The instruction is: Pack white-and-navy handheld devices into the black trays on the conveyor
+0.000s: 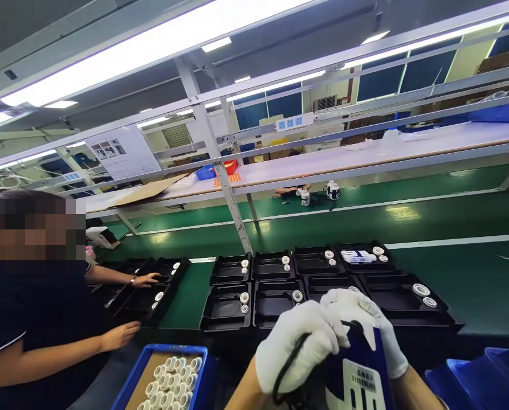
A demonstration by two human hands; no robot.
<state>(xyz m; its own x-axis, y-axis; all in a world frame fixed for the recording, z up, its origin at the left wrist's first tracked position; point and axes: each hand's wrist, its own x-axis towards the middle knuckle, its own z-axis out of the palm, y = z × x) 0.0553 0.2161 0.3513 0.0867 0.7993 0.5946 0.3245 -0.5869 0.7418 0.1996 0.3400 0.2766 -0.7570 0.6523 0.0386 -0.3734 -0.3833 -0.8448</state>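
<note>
Both my hands wear white gloves. My right hand (385,330) is wrapped round the far side and top of a dark blue and white canister-shaped device (361,370) with a printed label. Its lower end runs out of the frame. My left hand (299,341) is closed at the device's near upper side, with a black cord (290,364) looped through its fingers. The thumb and fingertips touch the top of the device. Just beyond my hands lie black trays (271,304), each holding white plastic rings (297,296). One back tray also holds a white printed cylinder (358,257).
A blue bin (207,364) of white threaded rings stands at the lower left. A co-worker (36,307) at left reaches over more trays. Blue bins (472,376) are at lower right. A metal post (226,193) rises behind the trays; across the green belt sit similar devices (332,190).
</note>
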